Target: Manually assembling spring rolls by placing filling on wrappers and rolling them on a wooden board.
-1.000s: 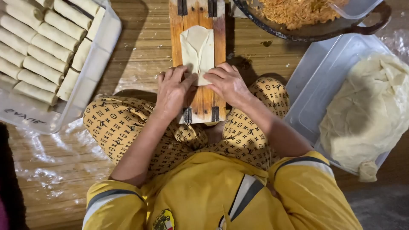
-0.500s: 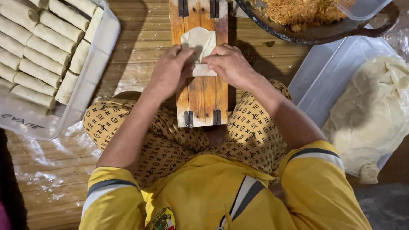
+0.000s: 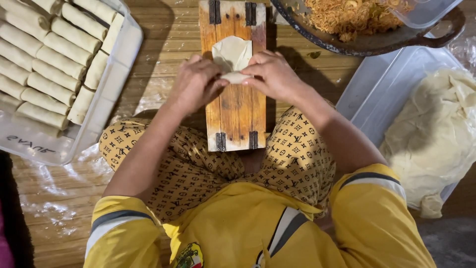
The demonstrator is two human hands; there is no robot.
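A pale spring roll wrapper [image 3: 233,54] lies on a small wooden board [image 3: 237,106] in front of my crossed legs. Its near part is rolled into a tube [image 3: 235,77]. My left hand [image 3: 196,82] grips the left end of that roll. My right hand [image 3: 275,74] grips the right end. Both sets of fingers curl over the roll and press it against the board. The far flap of the wrapper still lies flat, pointing away from me.
A clear plastic tray [image 3: 116,94] at the left holds several finished rolls [image 3: 49,64]. A dark pan [image 3: 367,42] of shredded orange filling [image 3: 347,15] sits at the top right. A clear container [image 3: 377,94] at the right holds a stack of pale wrappers [image 3: 441,134].
Both hands have moved away from me along the board, rolling the wrapper up. Less flat wrapper is left beyond the roll than a second ago.
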